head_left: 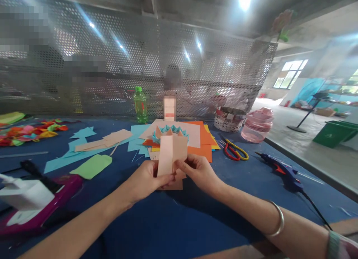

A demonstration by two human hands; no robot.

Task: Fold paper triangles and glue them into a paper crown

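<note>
A folded sheet of peach paper (166,154) is held up in front of me, with a crease running down its middle. My left hand (152,177) is closed on its lower left edge, thumb across the front. On the right side, my right hand (200,169) pinches the paper's lower right part. More peach paper (175,184) shows below the hands. Just behind the sheet lies a ring of folded blue paper points (156,134), partly hidden. Under the ring, stacked orange paper (205,152) and light blue paper (137,132) spread over the table.
Red-and-yellow-handled scissors (236,150) and a blue glue gun (282,171) lie to the right. A woven basket (229,119) and a pink bottle (257,125) stand behind them. At left are a purple power strip (65,188) and green paper (93,166). A green bottle (140,106) stands by the mesh screen (117,65).
</note>
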